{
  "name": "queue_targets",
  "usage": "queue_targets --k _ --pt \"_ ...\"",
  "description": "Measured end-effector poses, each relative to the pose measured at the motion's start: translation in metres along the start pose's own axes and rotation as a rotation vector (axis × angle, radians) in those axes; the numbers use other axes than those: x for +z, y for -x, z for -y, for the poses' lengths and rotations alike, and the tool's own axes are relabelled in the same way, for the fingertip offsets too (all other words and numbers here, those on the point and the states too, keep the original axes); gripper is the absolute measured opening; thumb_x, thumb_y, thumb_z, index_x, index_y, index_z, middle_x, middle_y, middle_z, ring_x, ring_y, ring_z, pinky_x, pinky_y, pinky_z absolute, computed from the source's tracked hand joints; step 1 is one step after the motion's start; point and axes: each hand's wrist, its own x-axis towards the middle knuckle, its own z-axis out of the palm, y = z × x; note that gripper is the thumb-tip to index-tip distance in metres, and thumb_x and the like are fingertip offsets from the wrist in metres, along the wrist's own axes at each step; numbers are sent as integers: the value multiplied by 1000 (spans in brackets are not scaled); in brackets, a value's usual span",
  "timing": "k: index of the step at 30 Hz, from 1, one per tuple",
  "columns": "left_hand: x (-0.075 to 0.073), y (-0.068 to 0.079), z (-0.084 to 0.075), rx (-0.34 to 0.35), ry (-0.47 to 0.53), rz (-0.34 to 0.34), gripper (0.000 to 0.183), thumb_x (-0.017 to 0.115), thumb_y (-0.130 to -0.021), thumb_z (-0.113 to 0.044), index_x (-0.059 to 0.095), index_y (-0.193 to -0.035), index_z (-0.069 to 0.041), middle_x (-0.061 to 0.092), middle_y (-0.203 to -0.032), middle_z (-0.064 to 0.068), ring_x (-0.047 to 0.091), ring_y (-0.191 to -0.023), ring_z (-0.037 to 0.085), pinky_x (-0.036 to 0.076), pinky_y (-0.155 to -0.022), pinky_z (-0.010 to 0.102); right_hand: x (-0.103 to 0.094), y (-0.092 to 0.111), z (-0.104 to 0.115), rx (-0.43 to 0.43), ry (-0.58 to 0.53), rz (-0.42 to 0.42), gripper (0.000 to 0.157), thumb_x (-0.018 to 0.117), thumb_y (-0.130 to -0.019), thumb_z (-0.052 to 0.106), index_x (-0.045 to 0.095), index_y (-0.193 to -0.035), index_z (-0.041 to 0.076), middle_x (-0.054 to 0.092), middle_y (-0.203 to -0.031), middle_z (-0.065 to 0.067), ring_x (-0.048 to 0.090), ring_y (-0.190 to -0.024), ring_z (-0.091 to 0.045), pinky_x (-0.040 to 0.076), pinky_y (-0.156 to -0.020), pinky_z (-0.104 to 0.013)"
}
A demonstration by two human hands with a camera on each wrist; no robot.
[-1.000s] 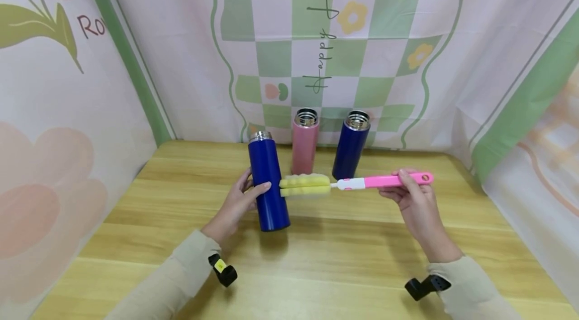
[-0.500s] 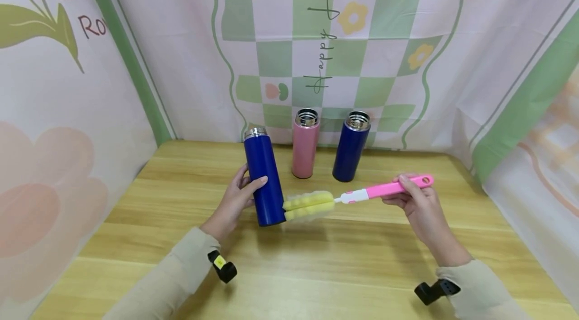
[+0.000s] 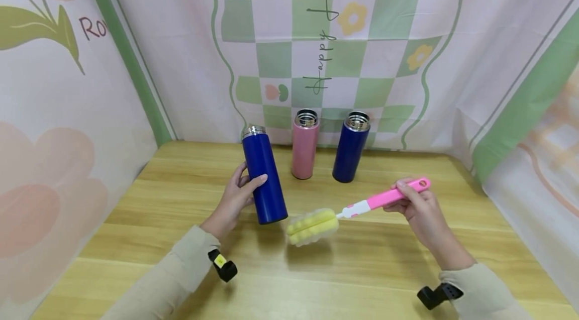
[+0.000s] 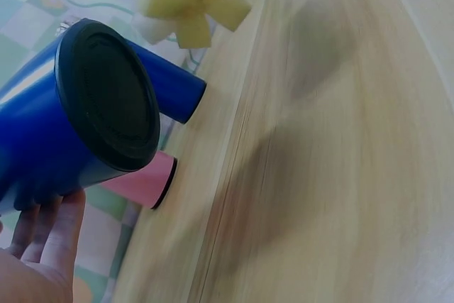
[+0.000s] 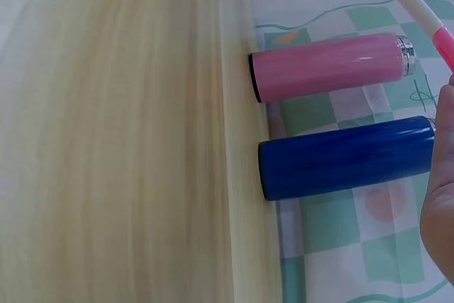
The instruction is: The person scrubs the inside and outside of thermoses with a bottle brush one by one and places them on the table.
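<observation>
My left hand [image 3: 235,198] grips a blue thermos bottle [image 3: 266,179] round its middle, thumb across the front. The bottle is lidless with a steel neck and leans to the left; in the left wrist view its black base [image 4: 110,97] faces the camera, raised off the table. My right hand [image 3: 418,214] holds the pink handle of a bottle brush [image 3: 380,199] between thumb and fingers. The brush's yellow sponge head [image 3: 313,227] points left and slightly down, just right of the bottle's base and apart from it in the head view.
A pink thermos bottle [image 3: 305,146] and a second blue thermos bottle [image 3: 351,149] stand upright and lidless at the back of the wooden table [image 3: 353,280]. Behind them hangs a patterned curtain [image 3: 348,59]. Cloth also hangs on both sides.
The brush's sponge head has swung down, from beside the bottle's middle to below and right of its base. The held bottle has shifted slightly up and left, tilting a little more.
</observation>
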Motion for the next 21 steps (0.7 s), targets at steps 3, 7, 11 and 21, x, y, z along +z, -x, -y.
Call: queue_targets --k 3,7,11,21 --pt "1 -1 1 -2 -5 -14 88 76 -89 -40 24 -159 -25 52 -142 12 56 -124 32 46 -99 52 1 0 -2 7 0 28 28 34 -106 -4 62 -105 -6 72 -93 -15 73 -80 -23 58 -75 -33" --pt "3 -1 1 -9 -17 -28 91 77 -87 -42 23 -159 -26 52 -141 12 55 -124 32 46 -99 53 5 0 -4 5 19 25 29 35 -107 -2 64 -106 -6 72 -93 -15 73 -81 -23 58 -76 -33" --pt "5 -1 1 -11 -21 -34 94 79 -85 -45 23 -159 -27 53 -139 13 56 -123 32 47 -98 54 8 0 -6 3 14 28 31 34 -107 -2 65 -107 -4 72 -94 -16 72 -81 -23 58 -76 -33" --pt "9 1 1 -2 -5 -26 94 81 -84 -41 23 -157 -29 54 -136 14 58 -120 32 51 -94 51 22 -2 -15 27 30 27 29 36 -108 1 65 -107 -1 72 -93 -14 72 -80 -21 58 -76 -33"
